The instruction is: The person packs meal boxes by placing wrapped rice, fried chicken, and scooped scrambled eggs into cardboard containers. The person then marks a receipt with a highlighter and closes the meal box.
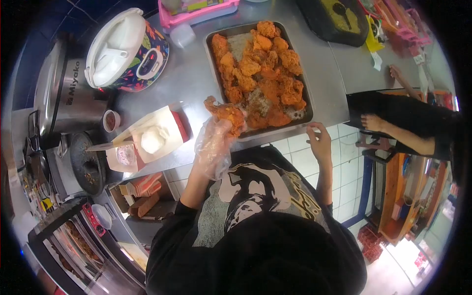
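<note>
Head view. Left hand (216,142), in a thin, crinkled clear plastic glove, is closed on a fried chicken piece (228,118): irregular, orange-brown, craggy crust. The piece is raised at the near left corner of the tray (278,129). Right hand (320,142) bare, nothing in it; fingers curled, thumb and forefinger apart, just beside the tray's near right corner.

Tray: rectangular, metal, thin raised rim. Holds a heap of battered chicken (265,64), rough and lumpy, with pale crumb-strewn patches of the base showing. It stands on a smooth, dull-sheened steel counter (182,93).

Left of the gloved hand: open paperboard box (181,126), red outside, cream inside, containing a rounded white bundle (153,139). Near it, a small round cup (111,120) of red sauce. Behind: floral-patterned rice cooker (120,56) with glossy white lid; beside it, a brushed-steel Miyako cooker (71,98), cylindrical.

Far right: a co-worker's bare hand (376,123) against black clothing, well apart from the tray.
</note>
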### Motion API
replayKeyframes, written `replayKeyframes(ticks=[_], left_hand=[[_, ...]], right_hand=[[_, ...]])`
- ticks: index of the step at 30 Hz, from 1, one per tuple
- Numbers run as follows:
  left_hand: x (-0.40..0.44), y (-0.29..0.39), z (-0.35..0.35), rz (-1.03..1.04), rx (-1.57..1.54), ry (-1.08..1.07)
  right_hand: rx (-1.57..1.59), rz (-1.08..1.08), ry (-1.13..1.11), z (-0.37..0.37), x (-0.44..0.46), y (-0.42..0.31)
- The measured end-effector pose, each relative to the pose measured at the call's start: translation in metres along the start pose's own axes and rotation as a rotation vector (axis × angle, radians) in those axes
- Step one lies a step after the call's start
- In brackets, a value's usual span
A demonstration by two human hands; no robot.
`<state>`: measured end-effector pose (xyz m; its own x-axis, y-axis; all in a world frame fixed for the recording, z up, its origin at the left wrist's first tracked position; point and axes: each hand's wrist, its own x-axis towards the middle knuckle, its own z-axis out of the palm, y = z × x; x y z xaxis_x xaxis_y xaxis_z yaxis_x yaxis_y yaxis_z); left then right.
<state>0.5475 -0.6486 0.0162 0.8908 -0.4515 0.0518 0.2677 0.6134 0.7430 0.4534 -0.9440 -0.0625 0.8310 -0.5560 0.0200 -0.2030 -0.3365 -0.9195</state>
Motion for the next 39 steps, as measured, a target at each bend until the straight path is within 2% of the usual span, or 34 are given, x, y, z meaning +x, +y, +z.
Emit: replayKeyframes(ticks=[1,3,9,21,29,33,35,36,38,39], left_hand=[[0.001,0.000,0.004,0.004,0.001,0.007],[0.005,0.001,0.009,0.008,0.047,0.022],[0.019,0.003,0.010,0.014,0.098,0.113],[0.050,0.040,-0.006,-0.036,0.130,0.011],[0.061,0.027,-0.006,-0.014,0.246,0.234],[0.056,0.018,-0.038,0.057,0.321,0.271],[0.049,0.023,-0.052,-0.068,0.754,0.299],[0.046,0.019,-0.054,-0.064,0.755,0.306],[0.043,0.014,-0.048,0.216,1.175,0.230],[0.044,0.012,-0.043,0.222,1.251,0.182]], right_hand=[[0.001,-0.002,-0.008,-0.001,0.004,-0.001],[-0.027,-0.201,0.102,0.000,0.012,-0.004],[0.095,-0.123,0.053,-0.004,0.025,-0.016],[0.223,-0.047,0.070,0.013,0.036,-0.032],[0.249,-0.079,0.063,0.016,0.036,-0.036],[0.249,-0.068,0.049,0.018,0.038,-0.033],[0.253,-0.073,0.027,0.017,0.037,-0.034],[0.256,-0.071,0.016,0.018,0.037,-0.034],[0.260,-0.084,-0.002,0.018,0.038,-0.037],[0.262,-0.093,-0.011,0.019,0.042,-0.039]])
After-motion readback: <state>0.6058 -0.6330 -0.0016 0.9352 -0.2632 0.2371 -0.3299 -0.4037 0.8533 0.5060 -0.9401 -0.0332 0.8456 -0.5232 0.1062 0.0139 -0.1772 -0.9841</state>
